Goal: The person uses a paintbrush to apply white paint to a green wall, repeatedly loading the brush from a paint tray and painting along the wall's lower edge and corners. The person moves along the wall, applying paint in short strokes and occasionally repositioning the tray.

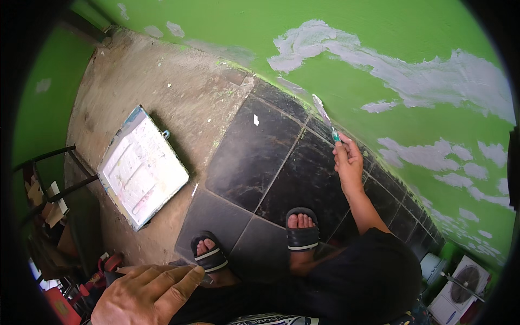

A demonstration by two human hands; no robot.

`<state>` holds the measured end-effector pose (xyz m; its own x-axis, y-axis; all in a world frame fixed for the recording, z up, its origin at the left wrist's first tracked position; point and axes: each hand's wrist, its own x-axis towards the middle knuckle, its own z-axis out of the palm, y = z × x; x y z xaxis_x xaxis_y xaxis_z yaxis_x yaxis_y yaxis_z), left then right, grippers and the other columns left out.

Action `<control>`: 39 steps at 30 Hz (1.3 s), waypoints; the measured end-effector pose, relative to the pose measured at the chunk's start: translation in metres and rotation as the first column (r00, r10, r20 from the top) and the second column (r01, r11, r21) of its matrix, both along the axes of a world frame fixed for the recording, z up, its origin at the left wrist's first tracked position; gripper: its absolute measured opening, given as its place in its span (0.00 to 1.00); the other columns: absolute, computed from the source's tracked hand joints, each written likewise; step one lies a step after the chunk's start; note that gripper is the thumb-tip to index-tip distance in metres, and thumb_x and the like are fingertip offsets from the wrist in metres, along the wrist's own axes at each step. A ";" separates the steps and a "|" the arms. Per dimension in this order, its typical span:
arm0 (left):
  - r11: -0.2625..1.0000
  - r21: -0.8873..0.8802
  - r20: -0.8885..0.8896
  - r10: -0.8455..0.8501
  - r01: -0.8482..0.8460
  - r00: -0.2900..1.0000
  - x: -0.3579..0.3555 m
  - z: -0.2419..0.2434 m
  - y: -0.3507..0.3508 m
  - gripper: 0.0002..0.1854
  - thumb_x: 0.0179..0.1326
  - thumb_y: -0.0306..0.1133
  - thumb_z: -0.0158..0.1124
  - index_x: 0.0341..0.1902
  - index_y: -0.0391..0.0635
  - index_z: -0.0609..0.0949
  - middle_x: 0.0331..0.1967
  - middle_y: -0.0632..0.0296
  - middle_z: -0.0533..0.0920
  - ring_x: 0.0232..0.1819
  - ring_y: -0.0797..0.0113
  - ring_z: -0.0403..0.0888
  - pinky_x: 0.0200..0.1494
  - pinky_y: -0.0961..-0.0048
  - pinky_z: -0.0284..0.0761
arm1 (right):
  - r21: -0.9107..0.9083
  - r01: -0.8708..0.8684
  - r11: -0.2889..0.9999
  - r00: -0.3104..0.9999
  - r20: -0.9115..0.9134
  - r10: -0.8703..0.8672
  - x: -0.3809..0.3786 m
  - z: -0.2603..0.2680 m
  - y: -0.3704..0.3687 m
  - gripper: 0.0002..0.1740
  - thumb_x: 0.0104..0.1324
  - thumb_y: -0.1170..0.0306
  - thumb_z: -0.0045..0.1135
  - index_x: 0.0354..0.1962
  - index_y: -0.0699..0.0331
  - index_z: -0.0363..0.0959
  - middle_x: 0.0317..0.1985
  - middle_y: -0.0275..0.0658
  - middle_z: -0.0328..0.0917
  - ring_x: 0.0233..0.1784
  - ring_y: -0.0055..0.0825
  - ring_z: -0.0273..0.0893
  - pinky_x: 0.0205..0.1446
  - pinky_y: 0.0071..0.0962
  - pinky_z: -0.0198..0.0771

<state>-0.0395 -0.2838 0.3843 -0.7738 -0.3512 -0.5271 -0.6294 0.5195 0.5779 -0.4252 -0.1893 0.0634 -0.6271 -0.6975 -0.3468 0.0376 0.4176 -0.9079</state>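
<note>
My right hand (348, 160) grips the green handle of a putty knife (323, 109). Pale filler coats its narrow blade, which points up beside the foot of the green wall (426, 101). Grey-white filler patches (337, 42) spread over that wall, in a broad streak and smaller daubs. Low in the picture, my left hand (148, 294) is held with fingers extended, its palm hidden; no object shows in it. Left of my feet, a paint tray (140, 168) smeared with white material sits on the bare concrete floor (162, 69).
Dark floor tiles (252, 150) lie under my sandals (302, 231), with a white blob (256, 119) on one. A dark metal frame (44, 178) with cardboard pieces (55, 211) stands at left. At lower right is an air-conditioner outdoor unit (459, 290) near a pale bucket-like container (431, 266).
</note>
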 end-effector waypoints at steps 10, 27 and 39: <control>0.999 0.038 -0.006 -0.015 0.015 1.000 -0.004 -0.004 -0.004 0.39 0.64 0.59 0.61 0.66 0.37 0.74 0.54 0.43 0.81 0.54 0.42 0.80 0.57 0.54 0.74 | 0.099 -0.117 0.988 0.993 -0.010 0.119 -0.024 0.009 -0.002 0.18 0.73 0.66 0.57 0.59 0.53 0.76 0.31 0.27 0.72 0.25 0.10 0.61 0.24 0.14 0.56; 0.999 0.037 -0.024 -0.025 0.025 0.999 -0.004 -0.005 -0.003 0.39 0.65 0.59 0.60 0.67 0.37 0.73 0.54 0.42 0.81 0.53 0.41 0.80 0.58 0.53 0.74 | 0.072 -0.138 0.988 0.988 -0.060 0.143 -0.063 0.016 -0.012 0.16 0.69 0.66 0.60 0.54 0.57 0.81 0.28 0.27 0.75 0.23 0.09 0.62 0.23 0.14 0.54; 0.999 0.040 -0.039 -0.030 0.032 0.999 -0.004 -0.008 -0.005 0.39 0.65 0.58 0.61 0.66 0.35 0.73 0.54 0.42 0.80 0.54 0.41 0.79 0.58 0.54 0.74 | 0.090 -0.136 0.987 0.990 -0.020 0.138 -0.044 0.020 -0.007 0.16 0.71 0.67 0.59 0.55 0.58 0.79 0.30 0.28 0.73 0.24 0.10 0.60 0.23 0.14 0.54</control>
<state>-0.0436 -0.2889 0.3767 -0.8040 -0.3060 -0.5098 -0.5902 0.5143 0.6222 -0.4695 -0.1959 0.0834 -0.5370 -0.7452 -0.3954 -0.0485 0.4953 -0.8674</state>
